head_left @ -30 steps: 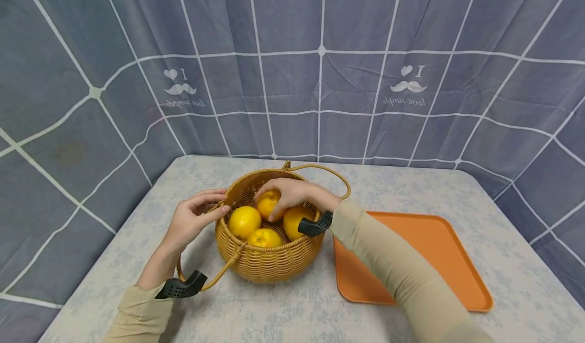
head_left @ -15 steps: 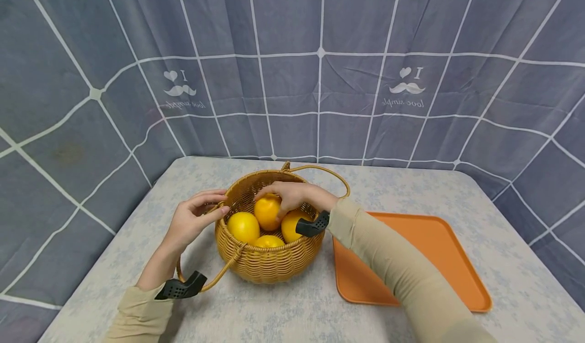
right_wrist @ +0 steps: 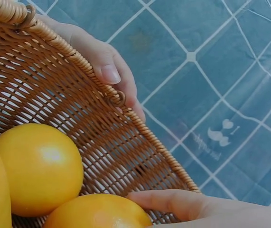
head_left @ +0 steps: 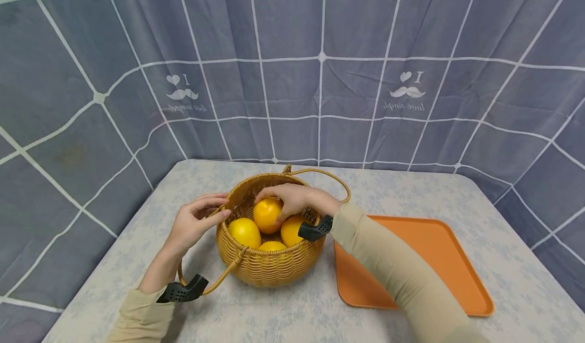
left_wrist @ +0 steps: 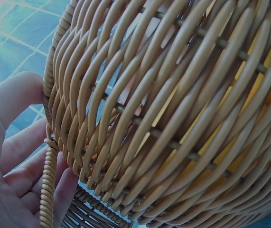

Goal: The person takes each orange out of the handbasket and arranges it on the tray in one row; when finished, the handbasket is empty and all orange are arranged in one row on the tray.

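A round woven wicker basket (head_left: 269, 269) stands on the table with several yellow-orange oranges inside. My left hand (head_left: 194, 221) holds the basket's left rim between thumb and fingers, beside the handle's fixing. In the left wrist view the thumb (left_wrist: 23, 92) presses against the rim. Reaching in from the right, my right hand (head_left: 294, 198) grips the rearmost orange (head_left: 266, 215), fingers over its far side and thumb on its near right. Around it lie a left orange (head_left: 244, 232), a right orange (head_left: 290, 230) and a front orange (head_left: 271, 246), partly hidden by the rim.
An orange tray (head_left: 425, 241) lies right of the basket, partly under the right sleeve (head_left: 393, 261). One basket handle (head_left: 331, 173) leans out at the back right; the other handle (head_left: 224, 277) hangs at the front left. A grey-blue curtain (head_left: 292, 89) stands behind the table.
The orange in my right hand has turned and come slightly nearer, showing larger. The front orange has sunk lower behind the rim. My left hand stays on the rim.
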`<state>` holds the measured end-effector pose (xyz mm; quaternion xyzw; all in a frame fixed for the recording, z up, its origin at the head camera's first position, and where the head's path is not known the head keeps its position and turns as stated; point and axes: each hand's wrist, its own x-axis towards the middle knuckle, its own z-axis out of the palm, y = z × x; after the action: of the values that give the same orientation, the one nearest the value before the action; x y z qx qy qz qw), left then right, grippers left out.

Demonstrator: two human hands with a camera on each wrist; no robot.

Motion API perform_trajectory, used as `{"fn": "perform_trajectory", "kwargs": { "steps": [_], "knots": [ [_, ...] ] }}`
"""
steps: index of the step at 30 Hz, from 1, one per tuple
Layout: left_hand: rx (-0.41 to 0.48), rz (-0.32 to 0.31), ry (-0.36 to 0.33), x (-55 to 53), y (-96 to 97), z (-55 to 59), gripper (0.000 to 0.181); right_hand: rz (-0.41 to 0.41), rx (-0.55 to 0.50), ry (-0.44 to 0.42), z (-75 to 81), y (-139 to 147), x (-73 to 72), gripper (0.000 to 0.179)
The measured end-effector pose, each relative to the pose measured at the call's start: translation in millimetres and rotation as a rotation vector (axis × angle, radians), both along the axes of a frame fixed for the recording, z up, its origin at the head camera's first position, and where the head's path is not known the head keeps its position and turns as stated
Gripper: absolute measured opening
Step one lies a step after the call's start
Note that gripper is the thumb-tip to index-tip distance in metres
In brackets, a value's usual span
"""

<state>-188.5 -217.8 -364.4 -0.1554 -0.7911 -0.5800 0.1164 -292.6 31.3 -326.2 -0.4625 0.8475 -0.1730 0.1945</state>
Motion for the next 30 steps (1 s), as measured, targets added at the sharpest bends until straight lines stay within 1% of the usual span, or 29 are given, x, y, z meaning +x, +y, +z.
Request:
{"fn": "perform_trajectory", "kwargs": {
  "steps": [5, 8, 16, 18, 21, 24, 30],
  "knots": [
    [0.006, -0.011, 0.019, -0.6, 0.6, -0.2, 0.027, -0.036, -0.046, 0.009, 6.7, 5.6, 4.4, 0.064],
    [0.011, -0.020, 0.026, -1.2, 0.3, -0.8, 0.027, -0.040, -0.103, -0.013, 11.8, 10.1, 6.0, 0.064],
    [0.018, -0.026, 0.033, 0.2, -0.8, -0.5, 0.026, -0.023, -0.301, -0.130, 20.1, 25.4, 10.4, 0.064],
    [0.021, -0.025, 0.034, 0.2, -1.2, -0.9, 0.026, -0.041, -0.331, -0.152, 22.0, 30.4, 12.5, 0.065],
    [0.023, -0.021, 0.032, 0.5, -1.3, -0.9, 0.026, -0.066, -0.390, -0.221, 26.5, 39.1, 15.5, 0.066],
    [0.019, -0.019, 0.032, 0.1, -1.3, -0.4, 0.026, -0.089, -0.452, -0.255, 31.3, 49.7, 17.8, 0.068],
    [0.015, -0.017, 0.028, -1.2, -2.0, -0.6, 0.027, -0.145, -0.559, -0.231, 36.2, 76.5, 20.6, 0.068]
  ]
}}
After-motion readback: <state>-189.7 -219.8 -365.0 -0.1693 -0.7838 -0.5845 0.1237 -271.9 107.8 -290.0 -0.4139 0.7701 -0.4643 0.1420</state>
